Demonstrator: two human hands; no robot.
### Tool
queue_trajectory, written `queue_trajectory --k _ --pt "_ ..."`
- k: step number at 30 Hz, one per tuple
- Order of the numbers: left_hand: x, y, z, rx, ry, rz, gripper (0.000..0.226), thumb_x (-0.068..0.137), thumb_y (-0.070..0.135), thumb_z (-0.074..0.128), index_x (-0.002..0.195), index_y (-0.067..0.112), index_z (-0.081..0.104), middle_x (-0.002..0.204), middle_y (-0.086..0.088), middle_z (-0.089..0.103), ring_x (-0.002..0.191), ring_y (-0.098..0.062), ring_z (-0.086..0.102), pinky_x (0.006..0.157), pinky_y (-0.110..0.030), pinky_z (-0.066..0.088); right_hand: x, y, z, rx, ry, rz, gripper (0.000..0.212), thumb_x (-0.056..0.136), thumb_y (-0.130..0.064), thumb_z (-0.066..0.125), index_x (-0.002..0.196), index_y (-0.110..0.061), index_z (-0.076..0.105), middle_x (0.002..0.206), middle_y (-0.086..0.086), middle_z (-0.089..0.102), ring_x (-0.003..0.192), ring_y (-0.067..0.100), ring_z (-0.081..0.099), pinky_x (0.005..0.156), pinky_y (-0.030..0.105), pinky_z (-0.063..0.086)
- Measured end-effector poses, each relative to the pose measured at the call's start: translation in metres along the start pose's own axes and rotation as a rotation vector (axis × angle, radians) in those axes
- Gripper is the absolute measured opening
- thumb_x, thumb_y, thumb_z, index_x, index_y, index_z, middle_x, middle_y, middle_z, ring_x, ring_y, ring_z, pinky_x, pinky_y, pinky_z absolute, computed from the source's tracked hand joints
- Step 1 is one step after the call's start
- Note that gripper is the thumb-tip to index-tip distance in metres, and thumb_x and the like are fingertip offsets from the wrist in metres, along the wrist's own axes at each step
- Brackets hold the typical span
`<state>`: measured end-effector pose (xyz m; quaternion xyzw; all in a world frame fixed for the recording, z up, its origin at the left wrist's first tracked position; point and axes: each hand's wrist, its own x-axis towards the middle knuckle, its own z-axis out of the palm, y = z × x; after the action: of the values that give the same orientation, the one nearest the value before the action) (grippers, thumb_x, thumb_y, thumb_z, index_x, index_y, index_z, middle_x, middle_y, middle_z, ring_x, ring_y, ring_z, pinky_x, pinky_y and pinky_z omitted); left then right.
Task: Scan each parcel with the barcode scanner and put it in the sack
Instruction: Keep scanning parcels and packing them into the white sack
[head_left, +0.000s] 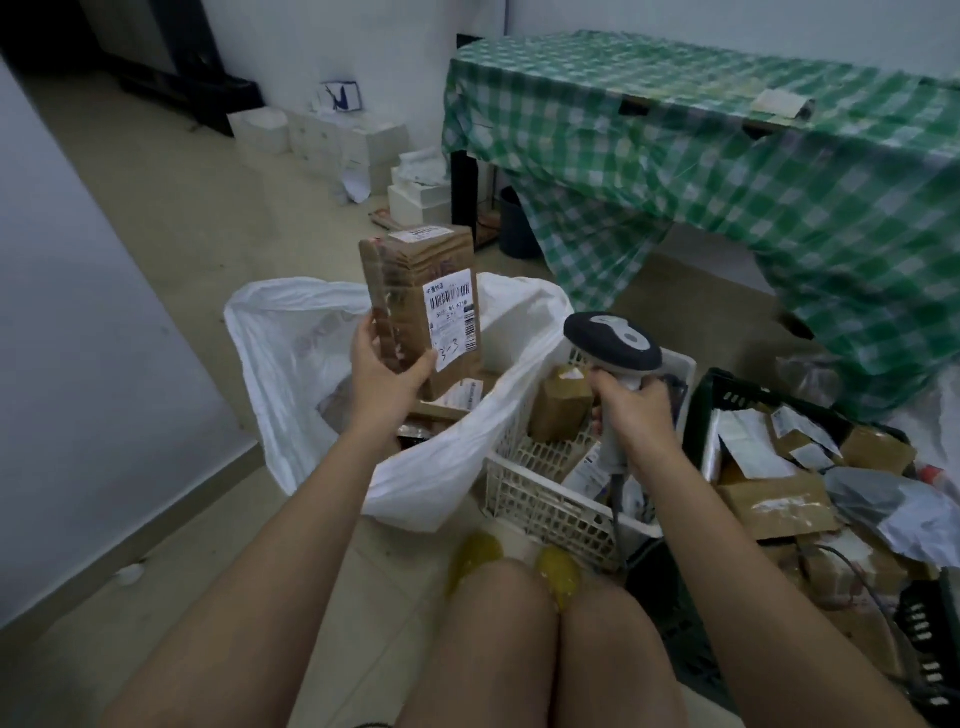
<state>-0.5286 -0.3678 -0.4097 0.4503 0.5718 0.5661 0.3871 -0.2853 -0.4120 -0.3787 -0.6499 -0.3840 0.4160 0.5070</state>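
Right grip (631, 402) holds scanner (613, 343); left grip (387, 371) holds parcel (426, 306).

Green-checked table (675, 130), tiled floor (156, 249)

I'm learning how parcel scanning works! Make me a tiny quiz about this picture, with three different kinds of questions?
1. True or false: the left hand holds the brown parcel upright above the white sack.
2. Which hand grips the barcode scanner? A) left B) right C) neither
3. Fill in: the scanner hangs over the white ____, which has small parcels inside.

Key:
1. True
2. B, the right hand
3. basket
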Motion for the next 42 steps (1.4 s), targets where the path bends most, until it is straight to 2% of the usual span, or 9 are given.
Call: queue_trajectory --k 3,7,14,17,21,26,32,36,42 --pt "0.041 -0.017 -0.018 0.4 -0.039 0.064 0.081 0.068 0.041 0.077 0.137 0.033 0.035 0.134 0.0 0.049 0.124 -0.02 0.05 0.101 -0.045 0.046 0.025 0.003 0.011 0.006 0.03 0.014 0.011 0.087 -0.022 0.065 0.082 -0.018 0.057 0.069 0.008 0.059 0.061 0.02 0.057 0.064 0.036 0.052" --pt "0.065 -0.034 0.002 0.964 -0.209 -0.096 0.076 0.088 0.046 0.061 0.149 0.025 0.021 0.158 -0.012 0.013 0.146 -0.032 0.007 0.116 -0.051 0.018 0.05 0.018 0.001 0.032 0.054 0.074 0.007 0.088 -0.018 0.066 0.085 -0.016 0.06 0.07 0.007 0.058 0.06 0.018 0.054 0.055 0.031 0.047" --pt "0.015 -0.017 0.114 0.582 -0.369 0.504 0.039 0.095 0.015 0.052 0.134 0.014 0.049 0.14 -0.004 0.043 0.131 -0.019 0.04 0.108 -0.034 0.037 0.073 0.068 -0.058 0.001 0.18 0.23 0.016 0.089 -0.018 0.063 0.076 -0.014 0.055 0.066 0.012 0.052 0.058 0.023 0.051 0.059 0.033 0.042" --pt "-0.014 -0.022 0.166 0.488 -0.544 0.613 0.033 0.093 0.009 0.052 0.126 0.011 0.055 0.131 -0.004 0.049 0.122 -0.016 0.046 0.103 -0.024 0.037 0.078 0.087 -0.078 0.012 0.238 0.261 0.008 0.091 -0.015 0.061 0.091 -0.008 0.062 0.069 0.009 0.056 0.061 0.021 0.053 0.055 0.028 0.046" --pt "-0.025 -0.061 0.233 0.57 -0.737 0.466 0.033 0.096 0.014 0.053 0.128 0.012 0.054 0.132 -0.005 0.048 0.122 -0.02 0.046 0.1 -0.034 0.042 0.087 0.114 -0.099 0.034 0.321 0.33 0.024 0.09 -0.018 0.063 0.112 -0.008 0.061 0.099 0.019 0.064 0.09 0.03 0.063 0.077 0.043 0.053" --pt "0.007 -0.14 0.304 0.833 -0.871 0.098 0.043 0.097 0.026 0.052 0.138 0.016 0.043 0.138 -0.009 0.041 0.122 -0.03 0.046 0.09 -0.034 0.042 0.116 0.142 -0.11 0.064 0.327 0.344 0.012 0.087 -0.022 0.066 0.082 -0.025 0.056 0.085 0.007 0.064 0.09 0.027 0.064 0.086 0.047 0.053" --pt "0.036 -0.231 0.361 1.014 -0.96 -0.054 0.062 0.096 0.03 0.054 0.149 0.018 0.024 0.15 -0.018 0.026 0.133 -0.04 0.034 0.101 -0.042 0.037 0.165 0.171 -0.112 0.116 0.29 0.307 0.012 0.087 -0.014 0.064 0.077 -0.015 0.057 0.066 0.005 0.054 0.055 0.014 0.052 0.054 0.028 0.046" --pt "0.045 -0.279 0.388 1.051 -1.019 -0.04 0.069 0.095 0.032 0.056 0.152 0.027 0.019 0.157 -0.019 0.01 0.144 -0.041 0.01 0.115 -0.05 0.023 0.193 0.191 -0.1 0.075 0.259 0.298 0.013 0.086 -0.017 0.066 0.075 -0.019 0.059 0.058 -0.003 0.055 0.056 0.013 0.054 0.052 0.026 0.044" --pt "0.053 -0.335 0.406 1.073 -1.053 0.005 0.05 0.096 0.031 0.05 0.144 0.02 0.038 0.161 -0.011 -0.003 0.147 -0.034 -0.012 0.118 -0.052 0.011 0.217 0.209 -0.095 -0.046 0.184 0.279 0.015 0.083 -0.022 0.067 0.071 -0.018 0.059 0.055 -0.001 0.055 0.06 0.018 0.054 0.059 0.033 0.045"
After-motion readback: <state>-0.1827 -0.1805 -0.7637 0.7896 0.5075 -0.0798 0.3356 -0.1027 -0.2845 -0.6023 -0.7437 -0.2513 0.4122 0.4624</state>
